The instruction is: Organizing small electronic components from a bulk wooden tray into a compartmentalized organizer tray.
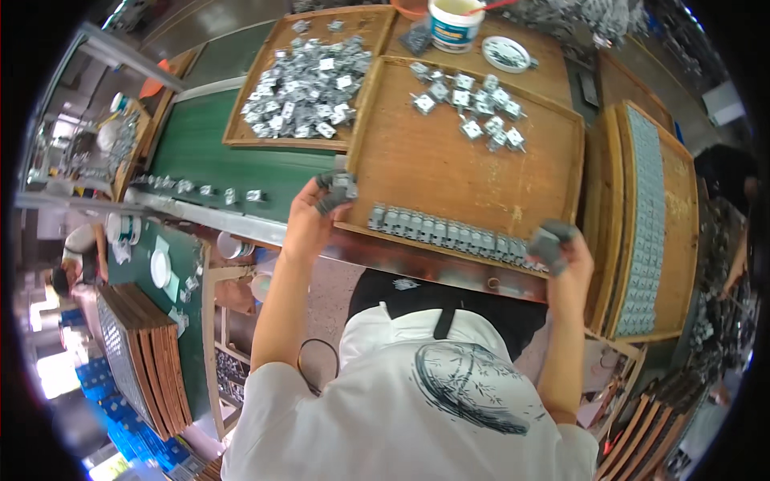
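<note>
My left hand (314, 210) is at the left edge of a shallow wooden tray (449, 180), its fingertips in dark grey covers. They pinch a small boxy grey metal part (346, 187). Over the tray's front right corner is my right hand (568, 253), also with dark finger covers. Its fingers are curled together and slightly blurred, so what they hold, if anything, is hidden. A row of the same metal parts (441, 232) stands along the tray's near edge and reaches to my right hand. More loose parts (481, 103) lie scattered at the tray's far side.
Another wooden tray (233, 132) at the far left holds a heap of metal parts. A green conveyor belt (233, 160) carries several parts. Behind stand a white tub (455, 28) and a round white lid (507, 54). Stacked trays (678, 232) rise at the right.
</note>
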Available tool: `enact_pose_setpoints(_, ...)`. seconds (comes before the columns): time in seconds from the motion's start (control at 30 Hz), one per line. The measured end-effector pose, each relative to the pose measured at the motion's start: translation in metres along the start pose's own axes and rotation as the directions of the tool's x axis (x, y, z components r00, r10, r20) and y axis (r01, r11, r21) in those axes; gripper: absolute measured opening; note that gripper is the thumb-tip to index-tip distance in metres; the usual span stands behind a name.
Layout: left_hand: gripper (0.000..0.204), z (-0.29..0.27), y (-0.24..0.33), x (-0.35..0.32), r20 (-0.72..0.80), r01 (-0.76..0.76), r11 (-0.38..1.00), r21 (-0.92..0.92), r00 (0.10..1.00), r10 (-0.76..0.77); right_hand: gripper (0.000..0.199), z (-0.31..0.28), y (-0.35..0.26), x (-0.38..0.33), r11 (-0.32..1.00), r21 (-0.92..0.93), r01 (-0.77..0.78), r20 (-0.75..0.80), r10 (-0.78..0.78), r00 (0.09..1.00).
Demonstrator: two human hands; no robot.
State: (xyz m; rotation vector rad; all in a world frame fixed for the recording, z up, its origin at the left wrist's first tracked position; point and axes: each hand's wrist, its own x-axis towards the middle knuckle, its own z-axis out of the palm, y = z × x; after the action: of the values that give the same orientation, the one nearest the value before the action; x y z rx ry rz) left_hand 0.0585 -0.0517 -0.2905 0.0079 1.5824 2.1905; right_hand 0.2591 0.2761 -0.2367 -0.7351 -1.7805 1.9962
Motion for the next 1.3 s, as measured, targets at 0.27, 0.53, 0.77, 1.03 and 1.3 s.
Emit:
enact_pose_setpoints(0.27, 0.034, 0.107, -0.005, -0.038, 0.424, -0.069, 0.997, 0.026, 0.904, 0.052, 0.03, 0.05, -0.03, -0.019, 0.624, -0.618, 0.478, 0.455, -0.212, 0.865)
enact_pose_setpoints(0.53, 0.034, 0.141, -0.008, -0.051, 0.518, -0.034, 0.991, 0.132, 0.855, -0.039, 0.027, 0.035, -0.028, -0.022, 0.501, -0.638, 0.585, 0.458, -0.364, 0.811)
enact_pose_setpoints(0.77, 0.054, 0.164, -0.03, -0.06, 0.428, -0.162, 0.956, 0.244, 0.903, 0.044, 0.023, 0.042, -0.001, -0.014, 0.322, -0.732, 0.601, 0.431, -0.464, 0.774)
enact_pose_setpoints(1.03, 0.075, 0.148, -0.044, -0.054, 0.48, -0.611, 0.486, 0.625, 0.792, 0.378, 0.026, 0.06, -0.005, -0.021, 0.541, -0.658, 0.524, 0.387, -0.353, 0.852)
enact_pose_setpoints(1.3, 0.069, 0.133, -0.032, -0.059, 0.553, -0.713, 0.47, 0.52, 0.701, 0.451, 0.036, 0.059, 0.008, -0.007, 0.808, -0.445, 0.387, 0.548, -0.097, 0.831)
